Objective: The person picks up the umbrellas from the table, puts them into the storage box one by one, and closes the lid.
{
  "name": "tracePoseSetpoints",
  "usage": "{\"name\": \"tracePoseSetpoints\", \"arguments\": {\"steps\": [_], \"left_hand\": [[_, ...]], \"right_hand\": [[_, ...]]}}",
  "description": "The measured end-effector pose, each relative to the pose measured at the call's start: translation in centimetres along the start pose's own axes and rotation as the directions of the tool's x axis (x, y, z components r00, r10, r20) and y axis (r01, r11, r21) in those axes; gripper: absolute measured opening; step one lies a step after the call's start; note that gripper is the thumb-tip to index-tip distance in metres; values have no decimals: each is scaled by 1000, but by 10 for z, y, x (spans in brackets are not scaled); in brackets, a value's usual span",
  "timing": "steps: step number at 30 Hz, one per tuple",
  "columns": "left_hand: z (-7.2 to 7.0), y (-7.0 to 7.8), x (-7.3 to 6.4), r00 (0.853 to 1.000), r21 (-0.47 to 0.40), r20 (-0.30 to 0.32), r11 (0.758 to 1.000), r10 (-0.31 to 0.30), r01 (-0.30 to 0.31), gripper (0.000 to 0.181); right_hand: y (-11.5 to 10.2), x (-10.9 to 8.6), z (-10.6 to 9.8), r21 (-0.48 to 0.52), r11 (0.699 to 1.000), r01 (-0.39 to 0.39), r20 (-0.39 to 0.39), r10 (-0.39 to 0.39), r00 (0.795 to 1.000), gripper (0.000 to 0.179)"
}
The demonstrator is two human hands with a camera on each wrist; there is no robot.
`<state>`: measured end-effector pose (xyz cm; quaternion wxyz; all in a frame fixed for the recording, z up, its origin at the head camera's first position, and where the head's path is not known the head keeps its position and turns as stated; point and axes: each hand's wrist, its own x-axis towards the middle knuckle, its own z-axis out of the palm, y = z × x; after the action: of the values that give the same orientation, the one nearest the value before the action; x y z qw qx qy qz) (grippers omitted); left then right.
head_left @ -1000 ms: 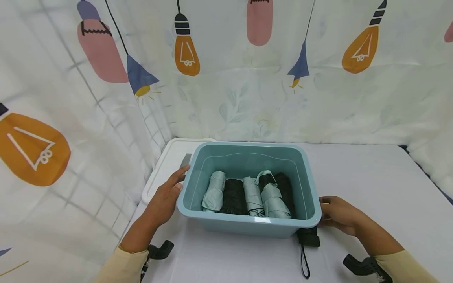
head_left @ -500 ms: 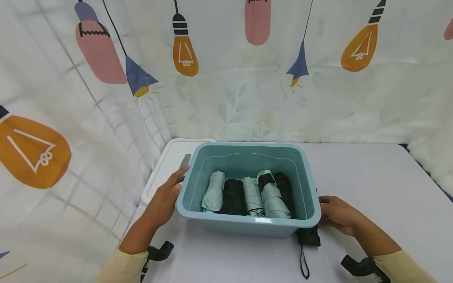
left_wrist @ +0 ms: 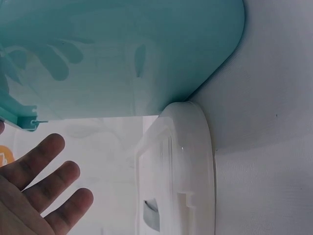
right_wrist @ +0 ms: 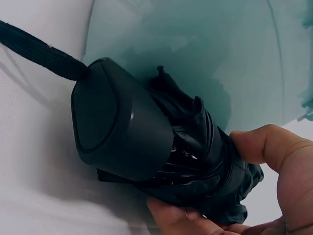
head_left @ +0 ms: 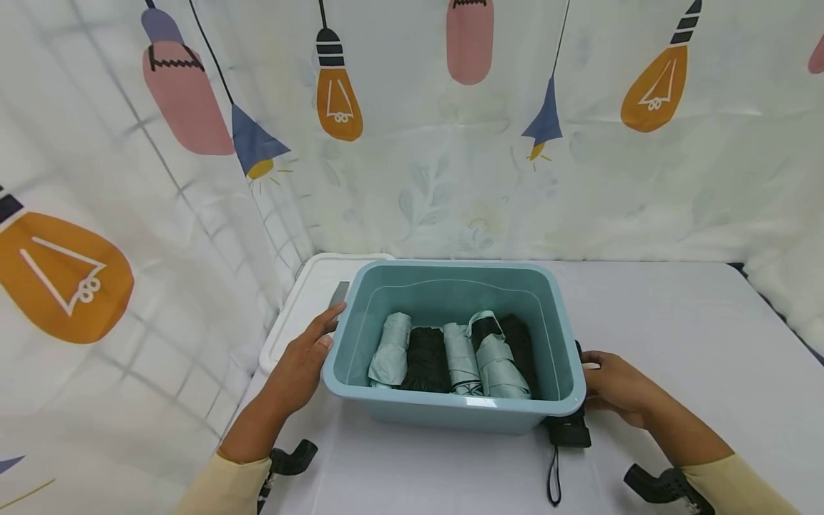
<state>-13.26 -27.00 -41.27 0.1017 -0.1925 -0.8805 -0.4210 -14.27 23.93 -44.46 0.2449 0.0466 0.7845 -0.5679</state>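
Black umbrella [right_wrist: 168, 144] just got nudged toward right tabletop [head_left: 676, 322] edge, pinched by right hand [head_left: 614, 388], so likely secured, left hand [head_left: 299, 368] spread.

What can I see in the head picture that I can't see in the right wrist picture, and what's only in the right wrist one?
Only the head view: the left hand by the bin, the rolls inside it, and the curtain with its bulb pictures.

Only the right wrist view: most of the wrinkled black cloth of the umbrella, which the bin hides from the head camera.

Both: the right hand, the umbrella's handle and strap, the bin's outside and the white tabletop.
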Motion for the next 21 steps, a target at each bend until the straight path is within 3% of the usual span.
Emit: {"name": "tracePoseSetpoints", "arguments": {"steps": [10,21], "left_hand": [[0,0,1,1000,2,-3,1000,16,-16,54],[-1,2,1,1000,-3,-4,1000,14,-14,52]], "right_hand": [[-6,-7,-18,-18,1000,0,-1,0,1000,79],[-16,-13,-40,-43,999,-9,-7,9,1000,89]]}}
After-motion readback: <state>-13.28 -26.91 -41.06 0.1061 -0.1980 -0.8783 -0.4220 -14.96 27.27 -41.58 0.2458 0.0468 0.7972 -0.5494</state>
